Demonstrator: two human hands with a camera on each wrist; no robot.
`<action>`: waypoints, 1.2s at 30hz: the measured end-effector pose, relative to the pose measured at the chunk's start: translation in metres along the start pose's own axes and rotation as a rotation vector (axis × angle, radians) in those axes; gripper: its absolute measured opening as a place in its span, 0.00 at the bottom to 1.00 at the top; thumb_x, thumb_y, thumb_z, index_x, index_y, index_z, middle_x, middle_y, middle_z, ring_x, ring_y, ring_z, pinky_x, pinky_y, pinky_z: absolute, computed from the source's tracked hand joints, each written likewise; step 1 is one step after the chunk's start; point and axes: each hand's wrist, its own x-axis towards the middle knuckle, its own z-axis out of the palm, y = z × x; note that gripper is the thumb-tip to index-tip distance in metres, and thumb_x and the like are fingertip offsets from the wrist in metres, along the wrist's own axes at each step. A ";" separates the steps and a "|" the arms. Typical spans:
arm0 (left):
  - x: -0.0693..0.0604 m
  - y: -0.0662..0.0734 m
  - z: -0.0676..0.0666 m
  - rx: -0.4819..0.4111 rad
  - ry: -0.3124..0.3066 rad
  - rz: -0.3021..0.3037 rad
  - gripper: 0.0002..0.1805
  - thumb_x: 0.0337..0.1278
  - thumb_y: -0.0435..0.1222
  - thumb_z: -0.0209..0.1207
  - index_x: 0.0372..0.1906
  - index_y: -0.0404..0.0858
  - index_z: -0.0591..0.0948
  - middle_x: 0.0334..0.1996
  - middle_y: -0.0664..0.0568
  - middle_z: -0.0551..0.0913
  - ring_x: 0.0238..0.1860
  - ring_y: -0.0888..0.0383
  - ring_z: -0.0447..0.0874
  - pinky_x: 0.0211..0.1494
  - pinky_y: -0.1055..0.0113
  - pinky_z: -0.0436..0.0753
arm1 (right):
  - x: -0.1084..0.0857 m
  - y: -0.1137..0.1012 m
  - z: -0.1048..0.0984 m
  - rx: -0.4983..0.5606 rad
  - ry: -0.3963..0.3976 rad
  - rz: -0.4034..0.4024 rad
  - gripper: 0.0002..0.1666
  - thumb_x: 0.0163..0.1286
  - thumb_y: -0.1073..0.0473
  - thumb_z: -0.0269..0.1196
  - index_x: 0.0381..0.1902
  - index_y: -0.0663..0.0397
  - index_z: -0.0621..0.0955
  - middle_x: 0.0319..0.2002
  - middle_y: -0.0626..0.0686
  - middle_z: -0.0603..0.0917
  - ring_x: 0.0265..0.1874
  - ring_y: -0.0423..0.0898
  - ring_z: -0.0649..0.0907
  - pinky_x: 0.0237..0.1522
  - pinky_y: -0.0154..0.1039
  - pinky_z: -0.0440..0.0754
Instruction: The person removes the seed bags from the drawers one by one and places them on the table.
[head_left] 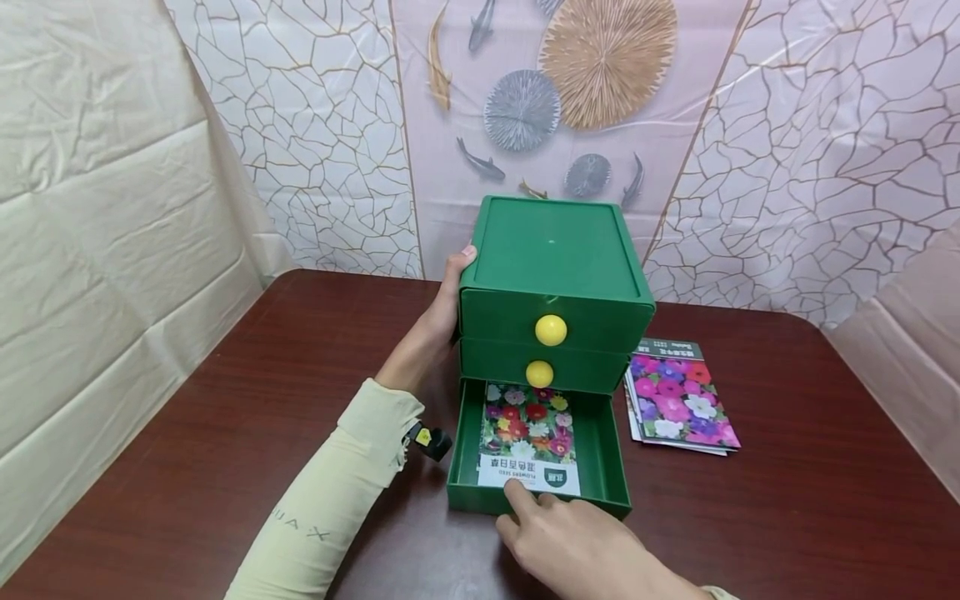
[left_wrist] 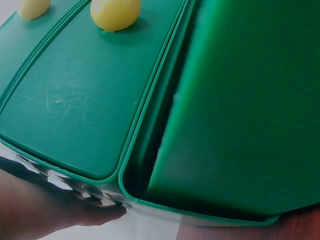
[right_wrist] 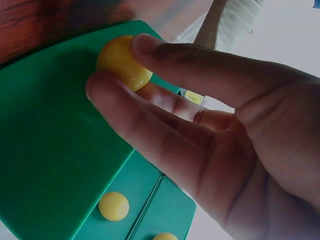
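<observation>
A green drawer cabinet [head_left: 555, 250] with yellow knobs stands on the table, its bottom drawer [head_left: 602, 433] pulled out. Inside that drawer lies a flower seed packet [head_left: 528, 425], its print upside down from here. My right hand [head_left: 573, 542] is at the drawer's front; in the right wrist view its thumb and fingers pinch the drawer's round yellow knob [right_wrist: 122, 60]. That knob is hidden in the head view. My left hand [head_left: 442, 304] rests against the cabinet's left side, and its fingers [left_wrist: 95, 214] lie along the side wall in the left wrist view.
Right of the cabinet lies a small stack of seed packets [head_left: 682, 396] with pink and purple flowers. The brown table [head_left: 300, 400] meets a patterned cloth [head_left: 330, 142] behind. A wrist strap with a black device [head_left: 433, 442] hangs close to the drawer's left wall.
</observation>
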 end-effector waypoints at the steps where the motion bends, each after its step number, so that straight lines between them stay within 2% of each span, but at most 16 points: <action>1: 0.000 0.000 0.000 -0.001 -0.001 0.003 0.49 0.63 0.70 0.35 0.86 0.54 0.50 0.78 0.47 0.56 0.71 0.49 0.60 0.73 0.50 0.60 | 0.000 0.000 0.000 -0.006 0.007 -0.004 0.16 0.70 0.46 0.73 0.49 0.46 0.87 0.44 0.48 0.79 0.23 0.38 0.75 0.21 0.31 0.79; 4: 0.000 -0.001 0.001 -0.004 -0.003 0.010 0.49 0.63 0.69 0.35 0.86 0.54 0.50 0.78 0.47 0.56 0.71 0.49 0.60 0.74 0.50 0.60 | -0.002 0.000 -0.002 -0.030 0.046 -0.022 0.17 0.69 0.44 0.73 0.49 0.44 0.87 0.40 0.46 0.79 0.22 0.37 0.74 0.22 0.32 0.79; 10: 0.001 -0.002 0.003 -0.002 -0.019 0.027 0.48 0.64 0.69 0.34 0.87 0.58 0.46 0.81 0.50 0.52 0.75 0.50 0.55 0.76 0.48 0.57 | -0.009 0.002 -0.008 -0.134 0.234 -0.050 0.12 0.68 0.46 0.75 0.43 0.42 0.85 0.33 0.44 0.80 0.20 0.37 0.76 0.21 0.32 0.78; 16: 0.002 -0.002 0.004 0.001 -0.017 0.029 0.48 0.64 0.69 0.34 0.87 0.59 0.44 0.82 0.51 0.50 0.76 0.50 0.53 0.77 0.47 0.55 | -0.011 0.001 -0.019 0.019 0.185 -0.009 0.15 0.68 0.44 0.74 0.46 0.42 0.84 0.33 0.43 0.82 0.20 0.35 0.75 0.24 0.31 0.81; 19: 0.002 -0.002 0.003 -0.002 -0.012 0.038 0.48 0.65 0.67 0.34 0.87 0.57 0.46 0.81 0.50 0.51 0.75 0.51 0.54 0.77 0.49 0.56 | -0.013 0.001 -0.024 0.033 0.279 0.019 0.14 0.70 0.43 0.73 0.43 0.43 0.84 0.33 0.43 0.83 0.21 0.34 0.78 0.25 0.31 0.82; 23: 0.001 -0.001 0.003 -0.008 -0.001 0.032 0.48 0.65 0.67 0.34 0.87 0.54 0.49 0.80 0.49 0.54 0.74 0.50 0.56 0.76 0.49 0.57 | -0.016 0.004 -0.026 0.078 0.401 0.132 0.14 0.72 0.43 0.70 0.43 0.45 0.86 0.35 0.45 0.86 0.24 0.36 0.81 0.24 0.33 0.82; 26: 0.001 -0.001 0.003 -0.006 -0.003 0.029 0.48 0.64 0.67 0.35 0.87 0.55 0.47 0.82 0.51 0.51 0.76 0.52 0.53 0.78 0.49 0.55 | -0.016 0.010 -0.024 0.172 0.416 0.259 0.15 0.73 0.44 0.70 0.44 0.47 0.86 0.35 0.45 0.87 0.23 0.36 0.79 0.21 0.35 0.78; 29: 0.001 -0.001 0.002 -0.001 -0.011 0.033 0.48 0.65 0.67 0.34 0.87 0.57 0.44 0.83 0.53 0.48 0.77 0.53 0.51 0.79 0.48 0.53 | -0.013 0.017 -0.021 0.216 0.412 0.392 0.15 0.71 0.45 0.72 0.42 0.49 0.86 0.32 0.44 0.86 0.21 0.37 0.78 0.20 0.37 0.77; 32: 0.001 -0.001 0.002 -0.005 -0.013 0.033 0.48 0.65 0.68 0.34 0.87 0.56 0.45 0.82 0.51 0.50 0.77 0.51 0.53 0.78 0.48 0.54 | -0.009 0.025 -0.018 0.181 0.425 0.489 0.16 0.68 0.47 0.75 0.41 0.52 0.87 0.28 0.45 0.83 0.19 0.39 0.77 0.19 0.37 0.77; 36: 0.001 0.000 0.002 0.000 -0.007 0.035 0.49 0.64 0.68 0.35 0.87 0.56 0.44 0.83 0.51 0.49 0.77 0.52 0.52 0.79 0.48 0.53 | -0.004 0.033 -0.012 0.110 0.470 0.535 0.17 0.63 0.50 0.78 0.36 0.57 0.85 0.24 0.47 0.78 0.17 0.41 0.74 0.17 0.35 0.73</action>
